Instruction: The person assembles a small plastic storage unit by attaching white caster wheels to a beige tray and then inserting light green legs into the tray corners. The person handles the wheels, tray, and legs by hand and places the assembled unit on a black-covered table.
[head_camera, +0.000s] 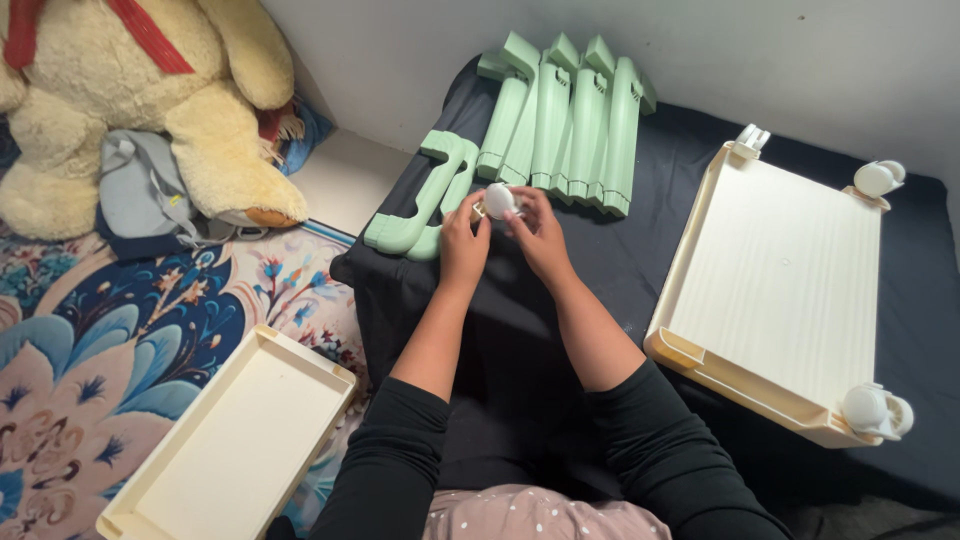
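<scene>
Both hands on a white caster wheel (498, 200).
I see my left hand (463, 240) and right hand (540, 232) pinching it together above the black cloth (620, 260), just beside the green plastic posts (560, 125).

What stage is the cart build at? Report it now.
Done: the upturned cream tray carries three white casters, one at each of three corners. In hand: both hands, left hand and right hand, hold another white caster. Left: the green posts lie loose, and the second cream tray is bare.
</scene>
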